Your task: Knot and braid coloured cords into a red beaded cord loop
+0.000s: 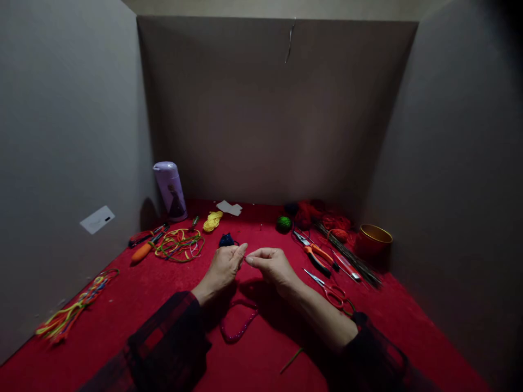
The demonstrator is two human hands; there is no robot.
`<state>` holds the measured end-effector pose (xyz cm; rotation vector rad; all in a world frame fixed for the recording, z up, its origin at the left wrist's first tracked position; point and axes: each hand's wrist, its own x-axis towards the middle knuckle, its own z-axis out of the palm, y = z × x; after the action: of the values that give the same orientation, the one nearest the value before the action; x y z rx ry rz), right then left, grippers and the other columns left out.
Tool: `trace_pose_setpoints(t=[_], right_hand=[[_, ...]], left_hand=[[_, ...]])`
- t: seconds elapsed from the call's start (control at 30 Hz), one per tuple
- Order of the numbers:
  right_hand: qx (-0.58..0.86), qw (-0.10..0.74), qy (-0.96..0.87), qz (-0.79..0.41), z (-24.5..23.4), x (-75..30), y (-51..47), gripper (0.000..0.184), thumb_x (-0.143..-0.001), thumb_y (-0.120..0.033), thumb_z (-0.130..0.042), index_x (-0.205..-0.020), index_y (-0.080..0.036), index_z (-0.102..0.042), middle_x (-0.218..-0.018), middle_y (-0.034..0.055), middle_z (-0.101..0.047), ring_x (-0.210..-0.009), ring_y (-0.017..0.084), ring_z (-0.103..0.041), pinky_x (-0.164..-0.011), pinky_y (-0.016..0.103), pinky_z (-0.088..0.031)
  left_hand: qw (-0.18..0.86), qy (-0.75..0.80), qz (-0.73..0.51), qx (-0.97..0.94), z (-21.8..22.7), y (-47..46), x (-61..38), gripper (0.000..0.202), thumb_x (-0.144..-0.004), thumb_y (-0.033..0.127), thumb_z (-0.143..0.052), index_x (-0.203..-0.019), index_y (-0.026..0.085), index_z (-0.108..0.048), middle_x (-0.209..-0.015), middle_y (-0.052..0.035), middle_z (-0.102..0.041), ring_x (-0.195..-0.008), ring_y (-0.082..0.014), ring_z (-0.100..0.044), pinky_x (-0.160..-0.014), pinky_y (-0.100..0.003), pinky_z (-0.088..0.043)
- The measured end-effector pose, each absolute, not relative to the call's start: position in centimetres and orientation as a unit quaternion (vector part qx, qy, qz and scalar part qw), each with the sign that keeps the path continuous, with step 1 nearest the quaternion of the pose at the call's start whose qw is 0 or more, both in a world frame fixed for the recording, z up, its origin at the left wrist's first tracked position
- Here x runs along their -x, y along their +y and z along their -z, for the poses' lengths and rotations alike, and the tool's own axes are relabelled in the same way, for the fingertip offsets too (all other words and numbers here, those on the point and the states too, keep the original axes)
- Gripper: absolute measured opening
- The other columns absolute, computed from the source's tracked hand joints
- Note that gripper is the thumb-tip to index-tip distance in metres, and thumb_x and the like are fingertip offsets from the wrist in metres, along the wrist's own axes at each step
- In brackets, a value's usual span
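Observation:
My left hand (223, 269) and my right hand (273, 267) meet near the middle of the table, fingers pinched. Between their fingertips shows a bit of thin dark thread; most of it is hidden by the fingers. Just behind my left hand lies a small dark blue yarn ball (226, 240). A pink-purple beaded loop (236, 338) rests on the red cloth below my hands, its upper part in shadow. Whether it joins the thread I cannot tell. Right of my right hand are orange-handled scissors (329, 289) and orange-and-black pliers (316, 256).
Left on the red cloth (163, 288) are a purple bottle (171, 193), tangled coloured cords (180, 245), yellow yarn (212, 221) and a knotted bundle (81, 305). Right are a green ball (283, 224), thin sticks (351, 258), a cutter (347, 267) and a bowl (370, 242). Grey panels (273, 120) surround three sides.

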<state>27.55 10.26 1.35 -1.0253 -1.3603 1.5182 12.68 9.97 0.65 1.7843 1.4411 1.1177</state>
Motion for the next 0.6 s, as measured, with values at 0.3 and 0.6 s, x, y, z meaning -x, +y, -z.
trace_pose_setpoints(t=[0.3,0.6], right_hand=[[0.459,0.446,-0.506,-0.579,-0.6,-27.5,10.6,0.019,-0.061,-0.032,-0.067,-0.063,-0.013,-0.061,-0.041,-0.0066,-0.042,-0.034,0.004,-0.024,-0.036,0.022,-0.014],[0.374,0.421,-0.53,-0.634,0.1,-28.3,10.7,0.016,-0.069,-0.03,-0.059,-0.068,-0.014,-0.059,-0.039,-0.009,-0.033,-0.033,0.004,-0.021,-0.033,0.021,-0.013]], left_hand=[[0.108,0.47,-0.483,-0.731,-1.5,9.6,-11.9,0.019,-0.087,0.025,-0.047,-0.081,0.016,-0.063,-0.08,-0.0051,-0.064,-0.076,-0.0154,-0.055,-0.071,-0.028,-0.041],[0.1,0.414,-0.417,-0.803,-0.9,9.3,-12.6,0.019,-0.086,0.018,-0.049,-0.079,0.019,-0.067,-0.07,-0.0044,-0.063,-0.07,-0.0158,-0.052,-0.066,-0.027,-0.039]])
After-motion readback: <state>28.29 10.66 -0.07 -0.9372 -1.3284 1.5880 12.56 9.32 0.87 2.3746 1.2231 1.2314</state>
